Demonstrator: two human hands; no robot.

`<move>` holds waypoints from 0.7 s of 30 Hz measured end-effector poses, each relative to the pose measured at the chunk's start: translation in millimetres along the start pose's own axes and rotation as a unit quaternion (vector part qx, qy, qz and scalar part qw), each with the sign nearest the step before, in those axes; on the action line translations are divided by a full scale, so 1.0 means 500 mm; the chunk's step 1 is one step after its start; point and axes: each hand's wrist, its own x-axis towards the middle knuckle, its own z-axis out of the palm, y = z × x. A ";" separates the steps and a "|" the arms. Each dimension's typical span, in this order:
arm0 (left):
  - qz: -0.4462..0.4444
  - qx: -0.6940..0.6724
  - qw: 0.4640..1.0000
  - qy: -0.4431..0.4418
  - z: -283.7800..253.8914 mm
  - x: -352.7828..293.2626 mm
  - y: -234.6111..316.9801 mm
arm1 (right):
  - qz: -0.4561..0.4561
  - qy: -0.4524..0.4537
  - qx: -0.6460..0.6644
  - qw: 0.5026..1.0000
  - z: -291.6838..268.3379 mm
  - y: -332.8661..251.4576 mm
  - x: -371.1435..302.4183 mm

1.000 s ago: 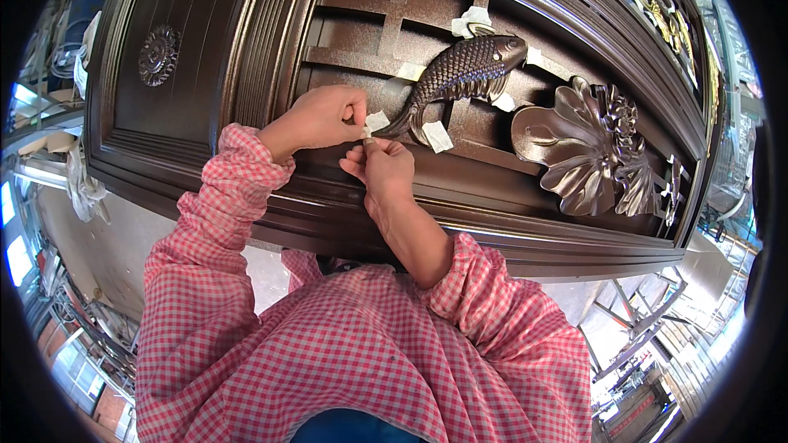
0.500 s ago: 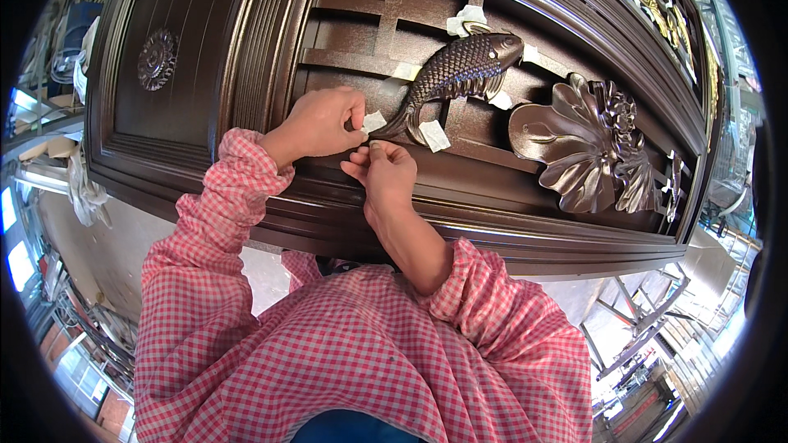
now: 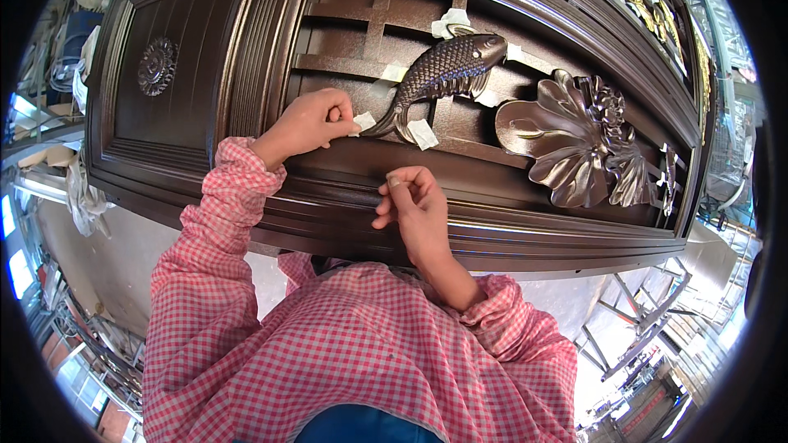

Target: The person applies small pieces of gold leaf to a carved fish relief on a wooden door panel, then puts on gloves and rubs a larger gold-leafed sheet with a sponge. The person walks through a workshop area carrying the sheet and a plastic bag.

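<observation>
Setting appears to be a workshop. A large brown panel (image 3: 476, 176) with raised ornaments spans the work area; cluttered metal racks (image 3: 37, 127) sit at far left, a metal frame (image 3: 636, 322) at lower right. Person wears a checked smock (image 3: 345, 336).

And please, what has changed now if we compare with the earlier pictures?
The right hand has come away from the left fingertips and moved toward the person and to the right; whether it holds anything is unclear. The left hand stays beside the pale patch at the tail of the fish carving. The fish and flower carving stay in place.
</observation>
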 end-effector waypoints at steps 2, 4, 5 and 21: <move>-0.025 0.009 0.999 0.024 0.003 0.003 -0.001 | -0.053 0.016 -0.069 0.996 -0.025 -0.001 -0.012; -0.030 0.051 0.998 0.038 0.010 0.003 0.000 | -0.120 0.033 -0.152 0.981 -0.054 0.000 -0.020; -0.026 0.066 0.996 0.050 0.013 0.002 0.000 | -0.182 0.066 -0.232 0.953 -0.069 0.001 -0.019; 0.247 0.330 0.870 0.269 0.148 -0.094 0.031 | -0.456 0.084 -0.554 0.691 -0.179 0.024 0.013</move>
